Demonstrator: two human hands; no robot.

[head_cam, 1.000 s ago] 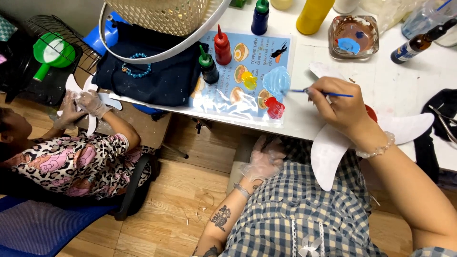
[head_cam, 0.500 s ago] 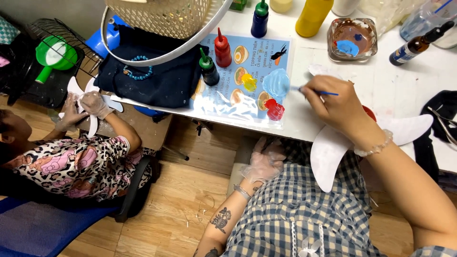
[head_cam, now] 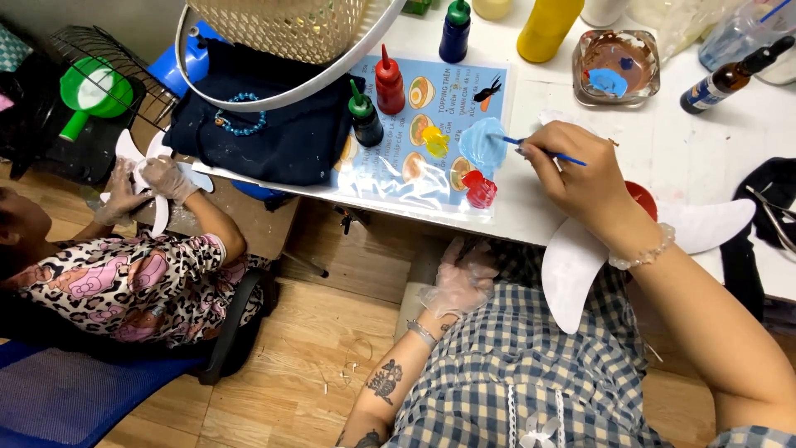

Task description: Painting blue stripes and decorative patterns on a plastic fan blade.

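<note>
Head view: my right hand (head_cam: 580, 178) reached across the white table (head_cam: 705, 141), fingers pinched on a thin blue brush (head_cam: 543, 151), wrist bent, tip at the blue paint blob (head_cam: 481, 143) on the plastic-covered sheet (head_cam: 431, 158). A white crescent cutout (head_cam: 572, 274) lay under my forearm at the table edge. My left hand (head_cam: 460, 282), in a clear glove, rested on my lap, fingers loosely spread, holding nothing. Left of me, another person's gloved hands (head_cam: 145, 178) held a white shape.
</note>
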